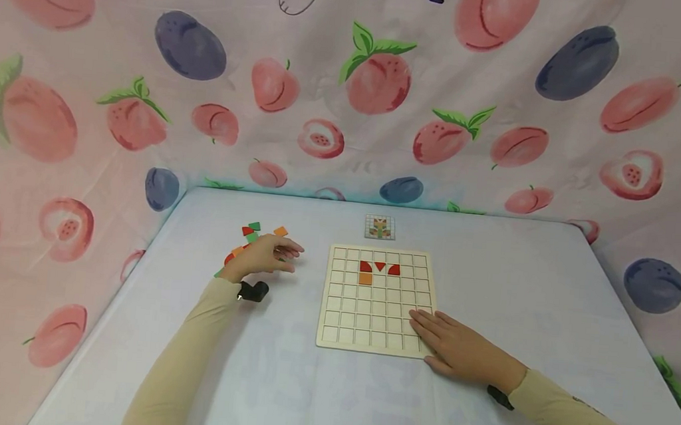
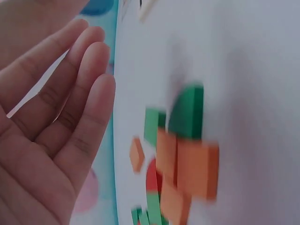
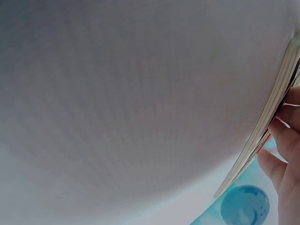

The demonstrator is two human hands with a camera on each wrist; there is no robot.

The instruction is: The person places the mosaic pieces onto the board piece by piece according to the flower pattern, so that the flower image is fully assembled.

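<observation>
My left hand [image 1: 262, 254] hovers over a loose pile of flat coloured pieces, fingers extended and holding nothing. In the left wrist view, an orange square [image 2: 199, 168] and a dark green rounded piece [image 2: 187, 112] lie on the table beside the fingers [image 2: 96, 101]. My right hand [image 1: 465, 346] lies flat with its fingertips on the lower right edge of a wooden grid board [image 1: 347, 320]. On the board, a red triangle [image 1: 379, 266] sits between two red rounded pieces [image 1: 365, 266], and an orange square [image 1: 365, 278] lies below the left one.
A small pattern card [image 1: 380, 227] with a flower design lies behind the board. Green [image 1: 254, 226] and orange [image 1: 281, 231] pieces show at the pile's far side. A fruit-print cloth [image 1: 327, 71] hangs along the back and sides of the white table [image 1: 510, 272].
</observation>
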